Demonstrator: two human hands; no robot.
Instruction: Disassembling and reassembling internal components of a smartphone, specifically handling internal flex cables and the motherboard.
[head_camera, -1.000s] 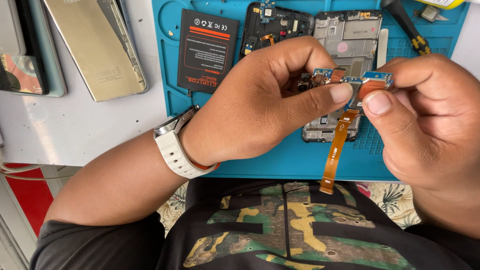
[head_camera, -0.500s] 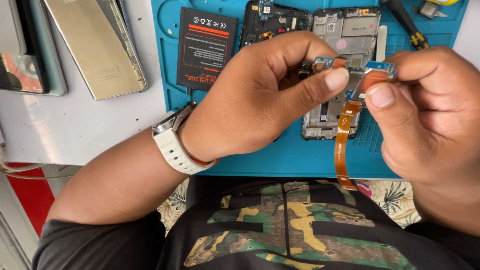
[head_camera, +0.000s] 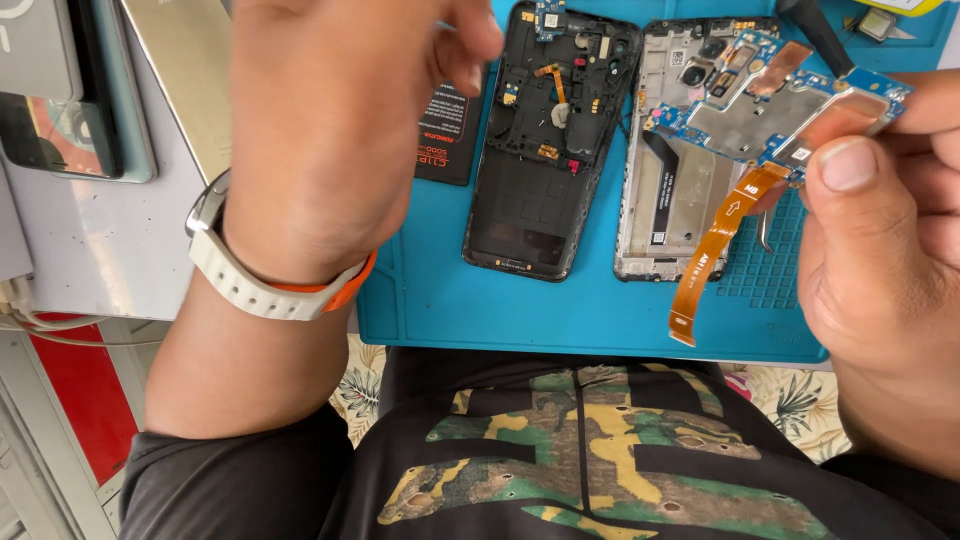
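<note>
Blue repair mat (head_camera: 600, 310), circuit board (head_camera: 760, 110) with orange ribbon pinched in right hand (head_camera: 890, 250), left hand (head_camera: 320, 130) loosely curled, empty, well apart

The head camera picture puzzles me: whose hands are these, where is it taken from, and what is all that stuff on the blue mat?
There is no machine here. A person wears a camera on the head, so you look down at their own two bare hands. The right hand pinches a blue phone circuit board with an orange ribbon cable hanging from it. The left hand, with a white wristwatch, is raised above the bench and holds nothing that can be seen. On the blue rubber work mat lie a black plastic phone back shell, a silver metal phone frame and a black flat battery.
</note>
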